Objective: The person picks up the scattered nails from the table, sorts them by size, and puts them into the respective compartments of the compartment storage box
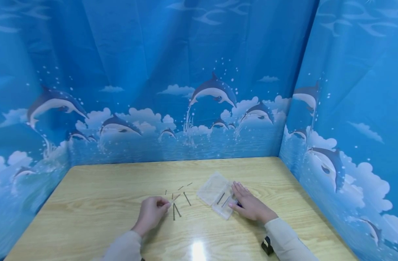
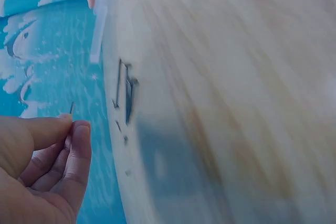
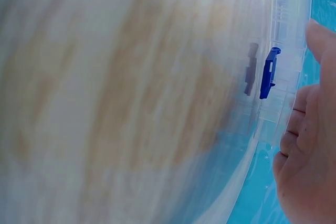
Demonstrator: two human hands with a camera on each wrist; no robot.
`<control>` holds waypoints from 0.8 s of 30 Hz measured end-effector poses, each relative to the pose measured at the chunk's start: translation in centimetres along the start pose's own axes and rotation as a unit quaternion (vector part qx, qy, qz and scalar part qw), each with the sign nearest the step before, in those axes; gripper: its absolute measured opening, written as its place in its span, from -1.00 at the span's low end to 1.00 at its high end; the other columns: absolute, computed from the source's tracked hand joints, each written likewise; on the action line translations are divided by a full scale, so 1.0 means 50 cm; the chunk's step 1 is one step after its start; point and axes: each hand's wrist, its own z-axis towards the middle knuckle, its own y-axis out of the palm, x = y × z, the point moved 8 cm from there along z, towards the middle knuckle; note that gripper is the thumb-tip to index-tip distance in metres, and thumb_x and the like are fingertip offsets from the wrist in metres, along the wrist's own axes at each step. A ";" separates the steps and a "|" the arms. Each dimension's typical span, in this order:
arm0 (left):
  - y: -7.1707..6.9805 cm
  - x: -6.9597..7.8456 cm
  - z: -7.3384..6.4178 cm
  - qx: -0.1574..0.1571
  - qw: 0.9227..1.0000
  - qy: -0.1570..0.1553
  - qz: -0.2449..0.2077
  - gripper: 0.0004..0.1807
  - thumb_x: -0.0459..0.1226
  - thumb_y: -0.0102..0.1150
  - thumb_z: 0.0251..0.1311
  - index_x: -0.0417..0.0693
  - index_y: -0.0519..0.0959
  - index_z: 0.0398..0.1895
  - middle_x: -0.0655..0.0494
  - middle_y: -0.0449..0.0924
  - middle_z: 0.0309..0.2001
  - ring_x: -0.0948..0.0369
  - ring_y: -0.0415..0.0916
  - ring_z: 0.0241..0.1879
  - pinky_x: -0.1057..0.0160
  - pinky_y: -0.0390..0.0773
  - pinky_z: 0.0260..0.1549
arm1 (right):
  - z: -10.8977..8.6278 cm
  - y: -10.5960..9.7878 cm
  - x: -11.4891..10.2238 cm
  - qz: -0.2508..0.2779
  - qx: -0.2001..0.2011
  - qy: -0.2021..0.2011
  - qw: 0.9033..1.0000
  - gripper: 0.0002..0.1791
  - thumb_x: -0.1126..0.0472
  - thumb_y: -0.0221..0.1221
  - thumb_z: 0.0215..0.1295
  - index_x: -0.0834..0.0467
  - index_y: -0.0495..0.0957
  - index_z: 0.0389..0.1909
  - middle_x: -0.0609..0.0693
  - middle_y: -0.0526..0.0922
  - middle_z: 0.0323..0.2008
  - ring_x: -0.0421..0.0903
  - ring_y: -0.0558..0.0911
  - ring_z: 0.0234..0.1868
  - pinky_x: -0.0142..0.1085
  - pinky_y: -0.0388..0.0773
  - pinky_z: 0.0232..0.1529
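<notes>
My left hand (image 1: 153,212) pinches a small thin nail (image 2: 72,107) between thumb and fingertips, and its end sticks up past them. Just beyond those fingers, several dark nails of differing lengths lie on the table, among them a long nail (image 1: 187,198) and a pair of long nails (image 1: 174,212) close together. To the right lies a clear plastic box (image 1: 225,214), its lid (image 1: 212,186) folded open to the left. Inside the box are two nails (image 1: 221,198). My right hand (image 1: 251,206) rests at the box's right side with fingers extended, next to its blue latch (image 3: 270,73).
The wooden table (image 1: 88,203) ends at a blue dolphin-print curtain (image 1: 153,90) at the back and sides. Small short nails (image 1: 180,188) lie farther back, left of the box lid. A black strap piece (image 1: 267,245) shows by the right sleeve.
</notes>
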 end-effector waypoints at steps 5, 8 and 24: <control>0.035 0.040 0.008 -0.017 1.000 0.003 -0.004 -0.97 -0.37 0.30 0.09 -0.16 0.64 -0.41 0.15 0.60 -0.49 0.31 0.50 -0.52 0.40 0.55 -0.54 | 0.001 0.001 -0.001 -0.001 0.000 -0.001 1.000 -0.16 -0.23 -0.15 0.44 0.27 -0.11 0.47 0.21 -0.10 0.49 0.13 -0.10 0.50 0.01 -0.08 0.45; 0.057 0.065 0.011 -0.026 0.999 0.024 -0.010 -0.97 -0.37 0.29 0.11 -0.18 0.64 -0.42 0.13 0.62 -0.50 0.31 0.51 -0.54 0.40 0.55 -0.57 | 0.001 -0.001 -0.004 0.001 0.000 -0.003 1.000 -0.16 -0.22 -0.16 0.45 0.29 -0.11 0.47 0.22 -0.10 0.49 0.15 -0.09 0.49 0.04 -0.09 0.45; 0.181 0.161 0.021 -0.065 0.992 0.094 -0.053 -0.95 -0.36 0.31 0.10 -0.19 0.65 -0.43 0.13 0.65 -0.49 0.33 0.50 -0.51 0.44 0.54 -0.50 | 0.003 0.000 0.003 -0.010 -0.003 0.003 1.000 -0.13 -0.25 -0.15 0.43 0.27 -0.12 0.47 0.20 -0.11 0.49 0.12 -0.10 0.50 0.01 -0.09 0.45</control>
